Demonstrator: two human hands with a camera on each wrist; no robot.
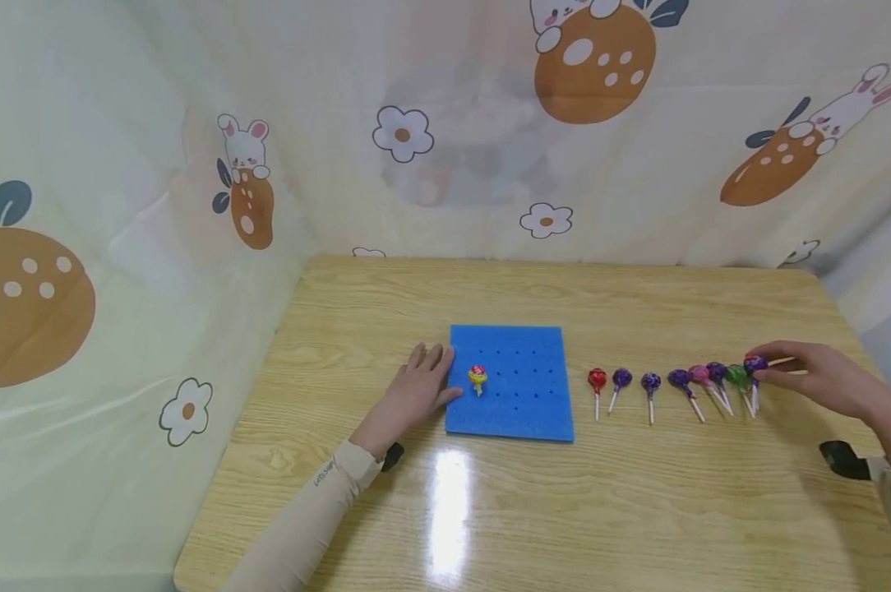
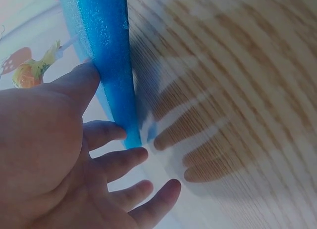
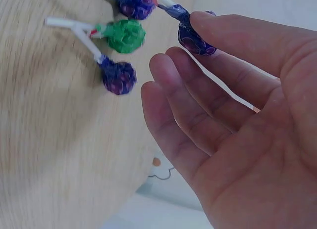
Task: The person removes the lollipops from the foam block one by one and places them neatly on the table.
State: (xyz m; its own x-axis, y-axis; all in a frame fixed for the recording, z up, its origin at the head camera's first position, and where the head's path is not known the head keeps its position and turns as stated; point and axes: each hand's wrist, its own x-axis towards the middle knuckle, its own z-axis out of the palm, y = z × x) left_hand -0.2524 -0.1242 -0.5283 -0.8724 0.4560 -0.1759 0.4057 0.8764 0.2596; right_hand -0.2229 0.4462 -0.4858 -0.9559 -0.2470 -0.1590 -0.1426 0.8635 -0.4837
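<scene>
A blue foam board (image 1: pixel 515 423) with rows of small holes lies on the table. One yellow-and-red wrapped lollipop (image 1: pixel 477 375) stands in it near its left side. My left hand (image 1: pixel 418 386) rests at the board's left edge, fingers spread and thumb against the foam (image 2: pixel 111 56). Over at the right, my right hand (image 1: pixel 826 378) pinches a purple-wrapped lollipop (image 3: pixel 190 33) by its candy head between thumb and fingers. Close by lie a green lollipop (image 3: pixel 126 36) and another purple one (image 3: pixel 119 76), their white sticks crossing.
Left of my right hand a row of lollipops runs across the table (image 1: pixel 638 510): a red one (image 1: pixel 597 378), several purple ones (image 1: pixel 651 381) and a pink one (image 1: pixel 700 374). A patterned curtain (image 1: pixel 475 181) hangs behind the table's far edge.
</scene>
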